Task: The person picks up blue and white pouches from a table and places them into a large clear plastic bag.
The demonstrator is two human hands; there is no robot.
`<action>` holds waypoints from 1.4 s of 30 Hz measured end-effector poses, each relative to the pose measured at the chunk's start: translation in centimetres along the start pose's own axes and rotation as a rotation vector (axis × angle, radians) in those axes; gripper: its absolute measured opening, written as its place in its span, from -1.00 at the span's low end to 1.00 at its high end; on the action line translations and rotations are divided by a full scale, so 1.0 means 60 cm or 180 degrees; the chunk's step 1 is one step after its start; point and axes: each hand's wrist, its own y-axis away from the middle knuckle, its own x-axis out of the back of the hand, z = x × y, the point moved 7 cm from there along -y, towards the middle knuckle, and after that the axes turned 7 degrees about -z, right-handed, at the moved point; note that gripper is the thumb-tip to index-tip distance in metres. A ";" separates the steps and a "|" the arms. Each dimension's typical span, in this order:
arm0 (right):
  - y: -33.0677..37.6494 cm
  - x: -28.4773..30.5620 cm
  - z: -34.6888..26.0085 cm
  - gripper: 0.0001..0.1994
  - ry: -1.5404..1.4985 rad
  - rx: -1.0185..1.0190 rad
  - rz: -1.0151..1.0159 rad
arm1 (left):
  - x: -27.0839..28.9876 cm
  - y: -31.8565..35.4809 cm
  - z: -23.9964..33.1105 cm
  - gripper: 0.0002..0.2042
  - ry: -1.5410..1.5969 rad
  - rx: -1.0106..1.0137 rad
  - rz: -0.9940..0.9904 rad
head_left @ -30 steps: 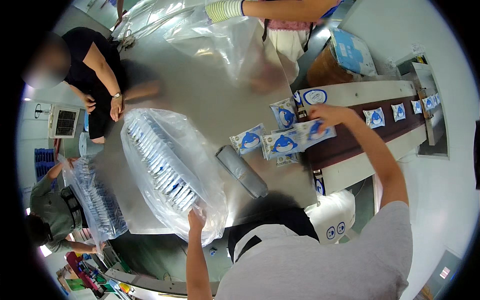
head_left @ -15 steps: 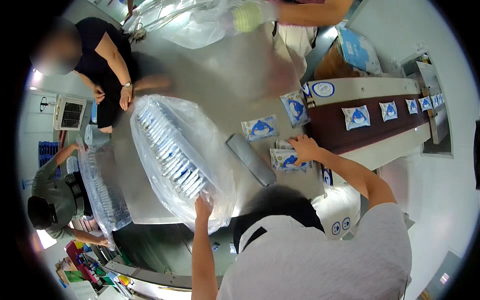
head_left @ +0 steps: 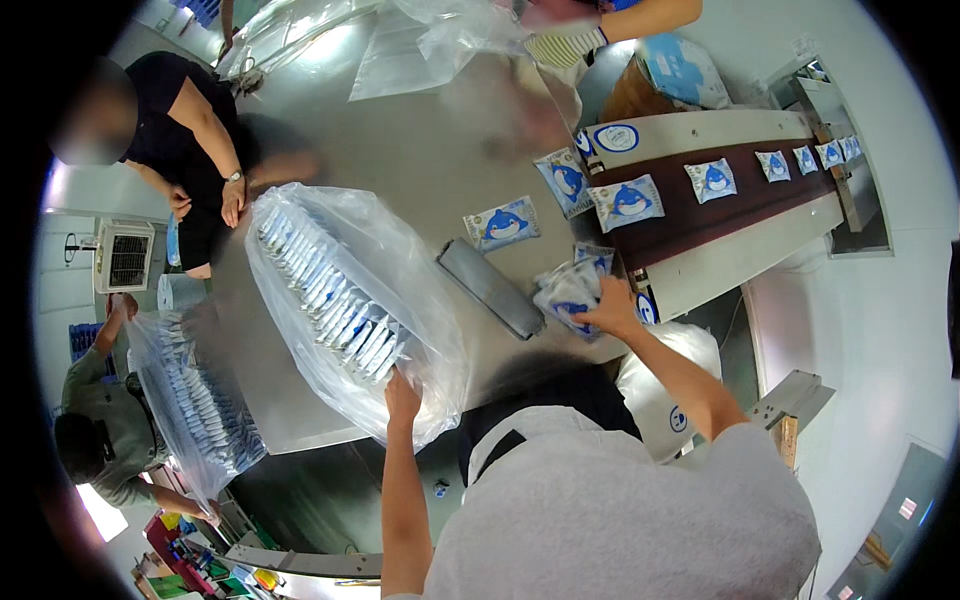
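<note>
A large clear plastic bag (head_left: 425, 300) lies on the metal table, with a long row of white-and-blue packets (head_left: 320, 285) standing on edge inside. At its near end my left hand (head_left: 402, 398) is closed on the bag, fingertips against the last packets and partly hidden by film. My right hand (head_left: 612, 308) grips a small bunch of soft packets (head_left: 568, 298) near the table's right edge, thumb on the near side. Another packet (head_left: 594, 258) lies just behind them. Between my hands rests a long grey block (head_left: 490, 288). Farther back lie a loose packet (head_left: 502, 224) and a second packet (head_left: 564, 182).
On the right, a dark red conveyor belt (head_left: 740, 205) carries several packets to the table; one packet (head_left: 628, 203) is at its end. A co-worker (head_left: 190, 130) sits far left; another person (head_left: 110, 430) holds a filled bag (head_left: 190, 400). A striped glove (head_left: 565, 45) handles film at the back.
My right hand has drawn its packets together into a bunch, lifting and tilting them. A packet has reached the belt's near end. My left hand stays at the bag. The whole view has shifted slightly.
</note>
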 end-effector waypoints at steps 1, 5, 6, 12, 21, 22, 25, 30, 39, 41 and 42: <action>-0.006 -0.015 0.032 -0.08 -0.0645 -0.0389 0.0019 | -0.001 -0.001 0.002 -0.44 0.0002 -0.0022 -0.0008; -0.043 -0.066 0.077 -0.03 -0.2063 -0.0787 0.0606 | -0.011 -0.021 -0.005 -0.41 -0.0071 -0.0194 -0.0041; -0.041 -0.063 0.063 -0.03 -0.2243 -0.0698 0.0547 | -0.014 -0.019 -0.011 -0.41 -0.0113 -0.0170 -0.0028; 0.102 -0.029 -0.055 -0.01 0.1606 0.0211 0.0725 | -0.018 0.021 -0.036 -0.41 0.0262 0.0312 -0.0075; 0.051 0.018 -0.286 0.06 -0.1184 0.1969 -0.1302 | -0.014 0.011 0.001 -0.35 0.0900 0.0502 0.0136; 0.071 0.013 -0.371 0.06 -0.1310 0.2330 -0.2087 | -0.012 0.008 0.005 -0.34 0.0927 0.0473 0.0189; 0.111 -0.106 -0.527 -0.04 -0.0505 0.2041 -0.4569 | -0.045 0.005 0.004 -0.37 0.0870 -0.0028 0.0491; 0.044 -0.378 -0.576 -0.08 0.1102 0.1875 -0.4329 | -0.146 0.025 0.018 -0.53 -0.0339 -0.0255 0.0365; 0.131 -0.411 -0.574 -0.16 0.2489 0.3547 -0.0700 | -0.116 0.111 0.039 -0.59 -0.0634 -0.0287 -0.0461; 0.118 -0.413 -0.567 -0.27 0.2392 0.3483 -0.0492 | -0.091 0.110 0.034 -0.55 -0.0705 -0.0322 -0.1235; 0.117 -0.407 -0.563 -0.35 0.2369 0.3505 -0.0260 | -0.073 0.111 0.020 -0.51 -0.0826 -0.0103 -0.1255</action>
